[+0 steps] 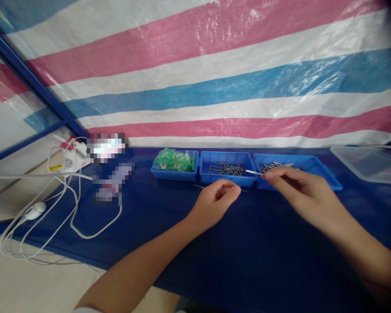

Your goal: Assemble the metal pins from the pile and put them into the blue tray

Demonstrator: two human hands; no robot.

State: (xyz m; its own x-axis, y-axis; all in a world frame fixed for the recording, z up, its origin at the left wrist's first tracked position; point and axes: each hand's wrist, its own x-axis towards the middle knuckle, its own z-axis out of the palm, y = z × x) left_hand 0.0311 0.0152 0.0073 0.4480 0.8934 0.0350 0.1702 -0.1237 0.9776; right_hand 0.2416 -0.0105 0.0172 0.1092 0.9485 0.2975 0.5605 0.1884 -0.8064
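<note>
My left hand (215, 202) is closed in a pinch in front of the middle bin. A thin metal rod (243, 190) sticks out past its fingertips, and a similar thin end shows on the hand's other side. My right hand (301, 189) is closed, pinching a slim metal pin (254, 172) with a shiny silver end that points left over the bins. The middle blue bin (226, 178) holds many loose metal pins (231, 168), at least one bent into an L. More pins (276, 165) lie in the right blue bin (326, 174), partly hidden by my right hand.
A left blue bin (174, 174) holds green-and-clear plastic packets (174, 160). White cables (74, 208) and a power strip (74, 160) lie at the left, near blurred items. A clear plastic lid (371, 165) lies far right on the dark blue table (247, 261). Striped sheeting (215, 95) hangs behind.
</note>
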